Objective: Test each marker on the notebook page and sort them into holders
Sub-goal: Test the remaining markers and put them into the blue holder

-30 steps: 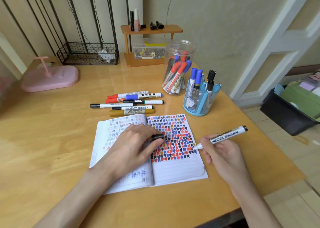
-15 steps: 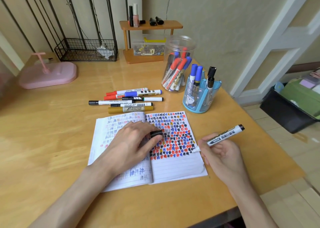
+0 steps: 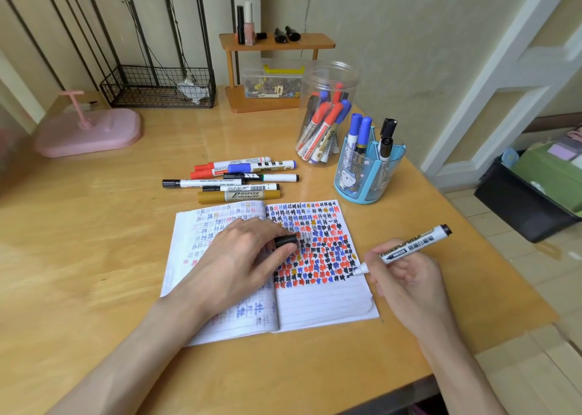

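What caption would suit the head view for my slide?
The right hand tests an uncapped marker on the scribbled notebook while the left hand holds a black cap.

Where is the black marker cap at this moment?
In the head view, the black cap is held by the left hand over the notebook, near its spine, left of the uncapped marker.

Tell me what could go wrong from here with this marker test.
1. The marker in the right hand has its tip at the right edge of the notebook; a stroke may run off onto the table.
2. The left hand rests on the marked pages while pinching the cap; it might smear ink or let the cap slip.
3. The loose markers beyond the notebook could roll if the book is nudged.
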The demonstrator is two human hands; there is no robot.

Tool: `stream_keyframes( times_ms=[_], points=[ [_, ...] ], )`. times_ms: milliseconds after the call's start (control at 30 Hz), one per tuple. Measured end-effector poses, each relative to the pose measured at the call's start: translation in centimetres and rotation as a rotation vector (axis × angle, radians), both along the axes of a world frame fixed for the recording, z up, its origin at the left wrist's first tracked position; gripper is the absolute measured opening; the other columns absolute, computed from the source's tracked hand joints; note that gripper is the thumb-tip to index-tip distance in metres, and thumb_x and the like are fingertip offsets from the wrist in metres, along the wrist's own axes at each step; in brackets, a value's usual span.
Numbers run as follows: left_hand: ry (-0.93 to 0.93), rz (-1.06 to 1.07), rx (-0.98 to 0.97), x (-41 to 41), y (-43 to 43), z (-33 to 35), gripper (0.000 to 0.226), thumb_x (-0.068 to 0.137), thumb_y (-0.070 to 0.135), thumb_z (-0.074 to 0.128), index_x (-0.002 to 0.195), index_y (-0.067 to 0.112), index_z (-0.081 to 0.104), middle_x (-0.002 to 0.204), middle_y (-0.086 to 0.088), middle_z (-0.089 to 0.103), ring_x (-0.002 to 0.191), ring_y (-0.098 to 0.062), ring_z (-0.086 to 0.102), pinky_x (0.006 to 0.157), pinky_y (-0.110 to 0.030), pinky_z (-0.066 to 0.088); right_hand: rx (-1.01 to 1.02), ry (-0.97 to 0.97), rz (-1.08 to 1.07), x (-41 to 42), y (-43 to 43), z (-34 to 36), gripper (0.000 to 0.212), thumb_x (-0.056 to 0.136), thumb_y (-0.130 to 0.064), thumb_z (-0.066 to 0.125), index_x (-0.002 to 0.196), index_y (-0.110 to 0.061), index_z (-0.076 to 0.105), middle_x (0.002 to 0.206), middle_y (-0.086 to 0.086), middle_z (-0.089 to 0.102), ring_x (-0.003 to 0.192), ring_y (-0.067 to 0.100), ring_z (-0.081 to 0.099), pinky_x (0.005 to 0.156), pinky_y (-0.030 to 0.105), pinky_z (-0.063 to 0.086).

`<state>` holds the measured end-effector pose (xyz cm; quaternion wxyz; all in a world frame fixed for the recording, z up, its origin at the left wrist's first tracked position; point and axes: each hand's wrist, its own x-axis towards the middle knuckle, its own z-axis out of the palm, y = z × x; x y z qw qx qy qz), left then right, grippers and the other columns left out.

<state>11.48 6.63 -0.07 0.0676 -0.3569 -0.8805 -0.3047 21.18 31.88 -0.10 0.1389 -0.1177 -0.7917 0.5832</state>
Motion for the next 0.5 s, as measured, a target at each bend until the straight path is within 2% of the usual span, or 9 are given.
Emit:
stream_keyframes(
  times_ms=[200, 300, 400, 500],
  points=[
    [0.005, -0.002, -0.002, -0.01, 0.02, 0.0, 0.031, 0.106, 0.051, 0.048, 0.108, 0.026, 0.068, 0.091, 0.019, 0.062, 0.081, -0.004, 0.052, 0.077, -0.013, 0.036, 0.008, -0.004, 0.02, -0.03, -0.13, -0.19, 0.011, 0.093, -0.004, 0.07, 0.085, -0.011, 0.07, 0.069, 0.005, 0.074, 0.066, 0.018, 0.072, 0.057, 0.024, 0.054],
    [-0.004, 0.002, -0.008, 0.02, -0.02, 0.05, 0.032, 0.106, 0.051, 0.048, 0.114, 0.027, 0.068, 0.096, 0.019, 0.065, 0.084, -0.003, 0.053, 0.08, -0.012, 0.036, -0.009, -0.006, 0.012, -0.01, 0.05, -0.2, 0.008, 0.094, -0.008, 0.07, 0.087, -0.009, 0.072, 0.07, 0.007, 0.074, 0.066, 0.019, 0.072, 0.058, 0.03, 0.055],
    [-0.006, 0.0, -0.021, 0.07, -0.03, 0.07, 0.028, 0.106, 0.045, 0.051, 0.12, 0.027, 0.068, 0.102, 0.022, 0.064, 0.087, 0.002, 0.052, 0.084, -0.011, 0.036, -0.005, 0.003, 0.028, -0.04, -0.07, -0.23, 0.011, 0.094, -0.004, 0.069, 0.085, -0.01, 0.07, 0.067, 0.005, 0.072, 0.065, 0.015, 0.07, 0.056, 0.023, 0.052],
    [-0.022, -0.009, -0.027, 0.02, -0.02, 0.18, 0.027, 0.108, 0.038, 0.052, 0.127, 0.027, 0.066, 0.112, 0.019, 0.068, 0.098, -0.002, 0.059, 0.09, -0.016, 0.039, -0.105, 0.004, -0.019, -0.22, 0.27, -0.12, 0.01, 0.095, -0.004, 0.068, 0.088, -0.01, 0.07, 0.06, 0.002, 0.064, 0.057, 0.011, 0.061, 0.054, 0.021, 0.048]
  ],
)
